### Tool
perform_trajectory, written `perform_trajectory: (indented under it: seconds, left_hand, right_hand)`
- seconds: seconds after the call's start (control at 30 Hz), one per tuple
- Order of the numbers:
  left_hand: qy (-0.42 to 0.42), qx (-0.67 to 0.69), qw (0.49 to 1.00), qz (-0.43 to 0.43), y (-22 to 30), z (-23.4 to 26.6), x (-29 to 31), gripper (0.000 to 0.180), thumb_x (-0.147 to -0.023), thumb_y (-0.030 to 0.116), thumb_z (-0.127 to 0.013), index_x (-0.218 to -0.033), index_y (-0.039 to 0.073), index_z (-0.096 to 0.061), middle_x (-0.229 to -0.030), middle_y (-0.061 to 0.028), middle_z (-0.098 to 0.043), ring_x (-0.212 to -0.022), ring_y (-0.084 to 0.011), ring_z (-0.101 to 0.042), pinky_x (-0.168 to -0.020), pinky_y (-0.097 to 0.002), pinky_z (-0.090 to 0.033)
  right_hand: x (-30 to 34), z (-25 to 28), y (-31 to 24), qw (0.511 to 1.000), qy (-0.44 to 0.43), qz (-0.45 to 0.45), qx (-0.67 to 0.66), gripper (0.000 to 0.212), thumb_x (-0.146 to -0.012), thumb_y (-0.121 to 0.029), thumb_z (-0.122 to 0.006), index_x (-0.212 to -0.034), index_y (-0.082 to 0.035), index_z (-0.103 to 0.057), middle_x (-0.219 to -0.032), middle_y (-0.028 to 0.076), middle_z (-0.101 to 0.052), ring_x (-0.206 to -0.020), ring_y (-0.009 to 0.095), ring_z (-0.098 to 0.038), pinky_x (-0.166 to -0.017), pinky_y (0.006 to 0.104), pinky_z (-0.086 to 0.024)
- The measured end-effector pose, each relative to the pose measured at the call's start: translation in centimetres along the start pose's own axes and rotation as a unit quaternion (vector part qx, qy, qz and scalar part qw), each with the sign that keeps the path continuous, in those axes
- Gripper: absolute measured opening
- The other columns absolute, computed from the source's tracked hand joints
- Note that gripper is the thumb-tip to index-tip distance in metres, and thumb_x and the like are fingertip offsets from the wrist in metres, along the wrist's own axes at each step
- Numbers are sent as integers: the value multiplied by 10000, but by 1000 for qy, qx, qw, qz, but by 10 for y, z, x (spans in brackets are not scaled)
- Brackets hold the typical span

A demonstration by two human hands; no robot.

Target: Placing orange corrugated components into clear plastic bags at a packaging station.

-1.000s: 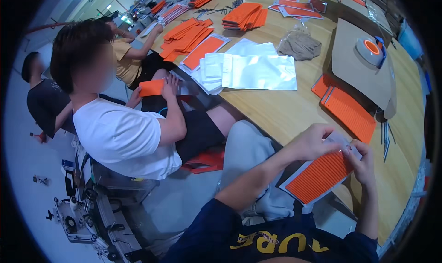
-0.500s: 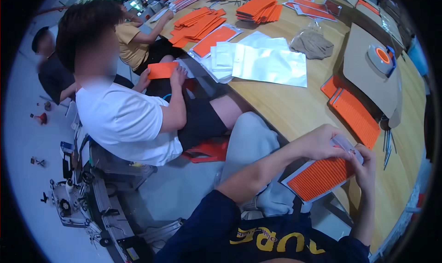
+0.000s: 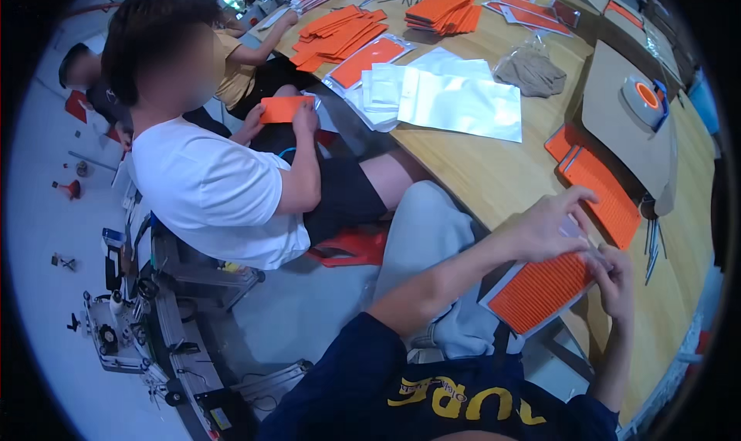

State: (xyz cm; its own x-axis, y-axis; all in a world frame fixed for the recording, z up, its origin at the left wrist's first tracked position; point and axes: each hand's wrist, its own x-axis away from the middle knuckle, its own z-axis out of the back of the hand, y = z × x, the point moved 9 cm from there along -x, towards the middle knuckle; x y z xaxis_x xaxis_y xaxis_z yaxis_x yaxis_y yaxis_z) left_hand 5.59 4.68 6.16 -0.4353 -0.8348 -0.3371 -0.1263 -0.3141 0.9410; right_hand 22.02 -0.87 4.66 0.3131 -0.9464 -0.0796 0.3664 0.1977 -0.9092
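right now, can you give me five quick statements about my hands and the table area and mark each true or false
1. The right hand grips the sleeved ribbed orange sheet near its upper end. True.
2. The tape roll sits on bare tabletop. False: it rests on the brown cardboard.
3. The clear plastic bag with brown contents lies to the right of the silvery-white pouches. True.
4. The left hand is on the silvery-white pouches. False: it is at the sleeved ribbed orange sheet's upper end.
5. The co-worker in the white T-shirt is empty-handed. False: they hold an orange rectangular piece.
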Motion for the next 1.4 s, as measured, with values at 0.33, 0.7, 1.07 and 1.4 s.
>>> perform_trajectory:
  seconds: [0.33,0.7,1.07,1.4]
  left_hand:
    - [-78,-73,994,-26,-5,-19,6,394,-789,23,-779,-1168,-12,-678,-944,-148,-720,-803,-196,-687,-733,-327,-550]
    - [-128,-80,983,107,-3,5,14,557,-833,72,-772,-1352,-11,-588,-948,-131,-722,-778,-205,-677,-712,-299,-537]
    - [291,-306,866,268,-13,146,334,453,-986,127,-589,-1411,5,-491,-1371,-192,-539,-1238,-341,-548,-1109,-415,-417]
    - [383,-68,828,404,-58,51,515,500,-1029,126,-530,-1497,-14,-422,-1385,-225,-561,-1190,-307,-589,-1045,-360,-444]
  right_hand:
    - [-2,-22,-14,994,12,41,98,277,-944,-183,-657,-734,-16,-590,-702,45,-474,-641,159,-426,-602,299,-337]
    - [-1,-20,12,997,-29,-72,15,215,-938,-126,-619,-756,-13,-628,-664,55,-502,-604,179,-431,-604,305,-363]
    - [-18,-42,-14,997,-74,-18,34,271,-996,-182,-638,-795,-2,-668,-650,16,-532,-585,145,-467,-593,282,-389]
    - [-207,-3,-61,985,-9,-8,-173,209,-1046,-244,-594,-941,-72,-648,-767,-13,-576,-622,42,-471,-535,176,-375]
